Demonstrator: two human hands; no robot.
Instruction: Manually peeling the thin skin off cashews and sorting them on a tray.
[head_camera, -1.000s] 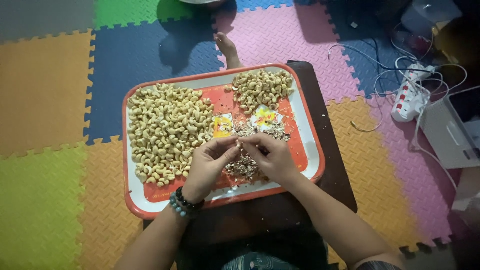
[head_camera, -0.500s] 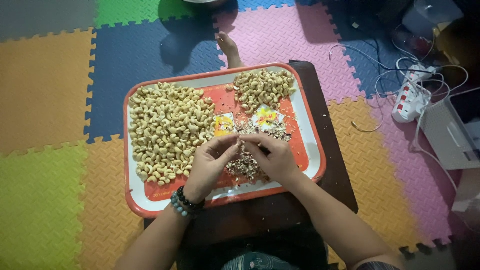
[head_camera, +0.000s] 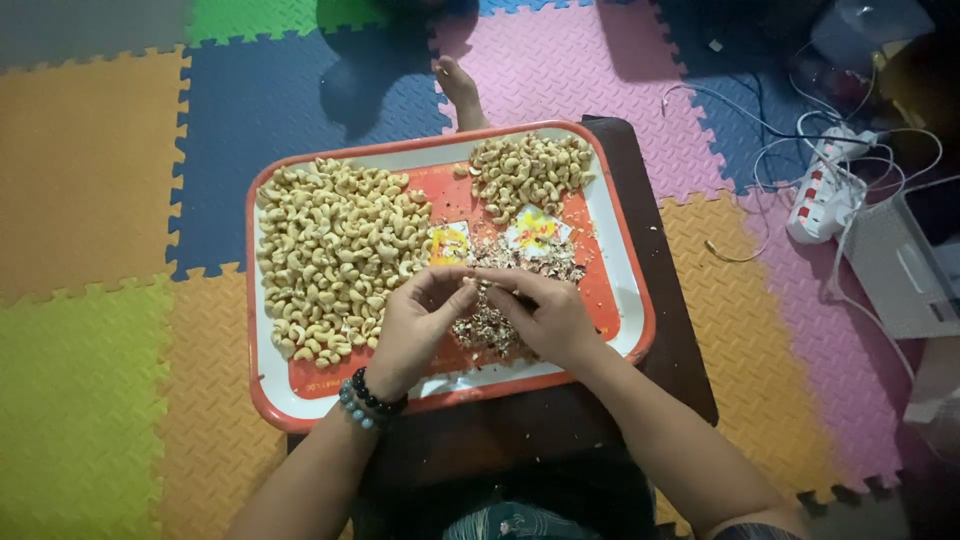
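Pinching one cashew (head_camera: 478, 290) at frame centre, my left hand (head_camera: 415, 330) and right hand (head_camera: 545, 318) closed fingertips on its ends above the tray (head_camera: 640, 330); light, brittle, probably easily snapped.

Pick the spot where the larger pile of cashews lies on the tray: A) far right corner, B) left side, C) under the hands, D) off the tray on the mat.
B: the larger cashew pile fills the left side of the tray, while a smaller pile sits at the far right.
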